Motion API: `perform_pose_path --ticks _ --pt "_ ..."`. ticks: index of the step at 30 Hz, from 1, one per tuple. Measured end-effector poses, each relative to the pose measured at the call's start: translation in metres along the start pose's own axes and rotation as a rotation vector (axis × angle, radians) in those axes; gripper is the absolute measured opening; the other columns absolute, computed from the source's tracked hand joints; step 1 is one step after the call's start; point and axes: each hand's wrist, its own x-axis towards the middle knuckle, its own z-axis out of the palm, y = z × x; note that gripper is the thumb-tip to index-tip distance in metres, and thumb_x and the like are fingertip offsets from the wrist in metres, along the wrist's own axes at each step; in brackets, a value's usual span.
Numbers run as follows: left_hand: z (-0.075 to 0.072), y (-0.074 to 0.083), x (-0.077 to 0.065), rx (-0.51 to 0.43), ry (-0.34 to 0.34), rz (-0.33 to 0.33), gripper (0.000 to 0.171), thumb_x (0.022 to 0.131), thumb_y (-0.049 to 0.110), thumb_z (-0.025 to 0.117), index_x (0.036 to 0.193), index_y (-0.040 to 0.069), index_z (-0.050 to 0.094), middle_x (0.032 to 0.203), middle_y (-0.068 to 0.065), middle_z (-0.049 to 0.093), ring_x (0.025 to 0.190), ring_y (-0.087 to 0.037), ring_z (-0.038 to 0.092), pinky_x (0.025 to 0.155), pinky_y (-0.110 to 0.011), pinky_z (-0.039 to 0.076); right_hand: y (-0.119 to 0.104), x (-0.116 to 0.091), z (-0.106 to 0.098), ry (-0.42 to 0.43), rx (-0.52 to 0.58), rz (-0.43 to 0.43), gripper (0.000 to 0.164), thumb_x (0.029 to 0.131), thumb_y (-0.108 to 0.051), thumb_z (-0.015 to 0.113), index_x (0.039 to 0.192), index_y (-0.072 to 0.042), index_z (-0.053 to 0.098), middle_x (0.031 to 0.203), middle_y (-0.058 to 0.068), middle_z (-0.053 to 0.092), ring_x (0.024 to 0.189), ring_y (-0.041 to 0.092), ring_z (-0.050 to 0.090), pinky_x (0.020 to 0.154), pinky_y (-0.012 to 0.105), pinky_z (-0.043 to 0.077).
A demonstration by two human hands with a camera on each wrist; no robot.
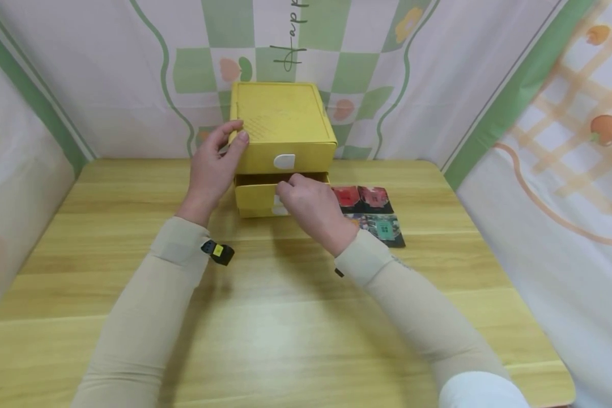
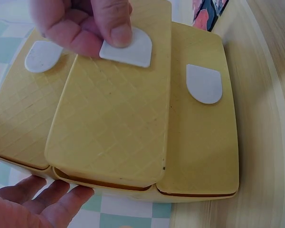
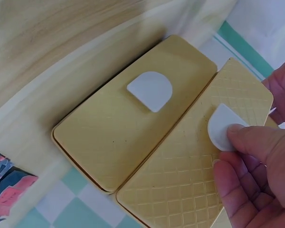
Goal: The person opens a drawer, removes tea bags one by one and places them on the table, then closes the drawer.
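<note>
A yellow drawer box (image 1: 285, 113) stands at the back of the table, with three drawer fronts side by side in the left wrist view. Its middle drawer (image 2: 109, 118) is pulled part way out; the top drawer (image 2: 31, 109) and bottom drawer (image 2: 202, 142) sit closed. Between thumb and fingers my right hand (image 1: 313, 207) pinches the white tab (image 2: 135, 50) on the middle drawer. My left hand (image 1: 214, 164) rests against the box's left side, thumb and forefinger at the top edge, the other fingers extended along the side. The inside of the drawer is mostly hidden.
Right of the box, partly behind my right hand, lies a flat dark sheet with colourful square pictures (image 1: 385, 226). A patterned cloth (image 1: 367, 73) hangs behind the wooden table (image 1: 265, 328). A small black device (image 1: 218, 252) is on my left wrist.
</note>
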Motion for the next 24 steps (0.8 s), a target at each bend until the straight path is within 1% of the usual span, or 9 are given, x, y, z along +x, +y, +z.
perform_pose_path --ticks 3,10,14,17,24 --pt "0.000 0.000 0.000 0.009 0.001 0.003 0.059 0.089 0.064 0.053 0.137 0.030 0.056 0.142 0.010 0.052 0.125 -0.004 0.046 0.103 -0.033 0.043 0.001 0.002 0.003 0.006 -0.011 0.012 0.013 0.095 -0.005 0.056 0.087 -0.008 0.066 0.077 0.008 0.062 0.062 0.019 0.056 0.046 0.035 0.049" --pt "0.000 0.001 0.000 0.010 0.003 0.005 0.058 0.090 0.063 0.053 0.137 0.030 0.057 0.143 0.009 0.051 0.126 -0.004 0.045 0.103 -0.032 0.043 0.004 0.008 0.008 -0.039 -0.024 0.045 0.013 0.096 -0.004 0.054 0.092 -0.007 0.066 0.079 0.008 0.062 0.064 0.020 0.055 0.047 0.035 0.048" --pt "0.000 0.001 0.000 0.004 0.006 0.011 0.056 0.091 0.061 0.054 0.137 0.029 0.057 0.142 0.009 0.052 0.125 -0.005 0.046 0.103 -0.033 0.043 0.004 0.010 0.012 -0.033 -0.040 0.057 0.012 0.095 -0.004 0.055 0.094 -0.006 0.067 0.081 0.009 0.063 0.064 0.021 0.056 0.047 0.036 0.050" --pt "0.000 0.001 0.000 0.003 0.007 0.016 0.056 0.091 0.060 0.054 0.136 0.028 0.057 0.141 0.009 0.053 0.125 -0.006 0.046 0.103 -0.033 0.043 0.004 0.012 0.013 -0.032 -0.053 0.064 0.015 0.097 -0.005 0.053 0.096 -0.006 0.067 0.084 0.010 0.064 0.064 0.021 0.056 0.047 0.036 0.050" --pt "0.000 0.001 0.000 0.008 0.002 0.010 0.059 0.090 0.063 0.053 0.137 0.029 0.056 0.141 0.010 0.052 0.124 -0.004 0.046 0.103 -0.032 0.043 0.002 0.014 0.013 -0.056 -0.041 0.089 0.016 0.097 -0.004 0.052 0.101 -0.005 0.067 0.088 0.010 0.065 0.065 0.020 0.055 0.049 0.035 0.050"
